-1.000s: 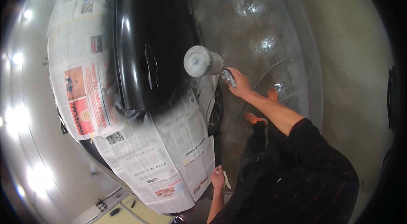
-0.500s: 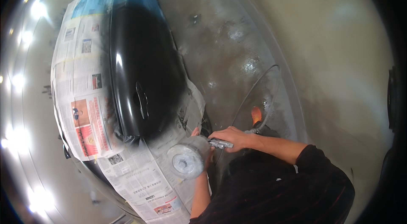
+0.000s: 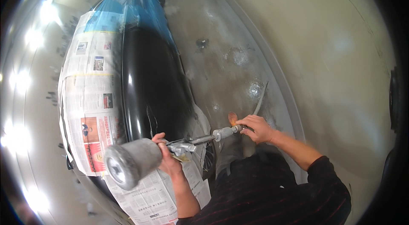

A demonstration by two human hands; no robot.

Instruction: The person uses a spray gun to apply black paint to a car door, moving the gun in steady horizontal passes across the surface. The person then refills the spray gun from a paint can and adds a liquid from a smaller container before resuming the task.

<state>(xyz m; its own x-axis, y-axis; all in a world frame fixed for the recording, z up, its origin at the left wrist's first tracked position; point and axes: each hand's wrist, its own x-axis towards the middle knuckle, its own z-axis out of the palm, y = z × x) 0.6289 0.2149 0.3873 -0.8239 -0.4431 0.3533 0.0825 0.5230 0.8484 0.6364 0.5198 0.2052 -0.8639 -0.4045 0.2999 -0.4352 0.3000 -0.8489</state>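
Note:
My left hand [image 3: 170, 163] is wrapped round a grey, paint-coated spray gun [image 3: 182, 147], just beside its large cup [image 3: 138, 159]. The cup lies tilted with its round end toward the lower left. At the other end, the fingers of my right hand [image 3: 260, 129] close on a metal air hose fitting [image 3: 225, 133] in line with the gun's handle. Beyond the gun is a glossy black car door [image 3: 159, 74] with a door handle [image 3: 151, 120], partly hidden by the gun and hand.
Newspaper [image 3: 87, 93] masks the car left of and below the black panel. Blue plastic sheeting [image 3: 138, 5] covers its far end. A hose [image 3: 260, 100] rises behind my right hand over the grey floor [image 3: 213, 71]. An orange shoe [image 3: 232, 117] shows below. A pale wall [image 3: 324, 54] stands right.
The gun has moved left and turned so its cup points lower left. My right hand has shifted right, from the gun body to the hose fitting. The view has shifted slightly.

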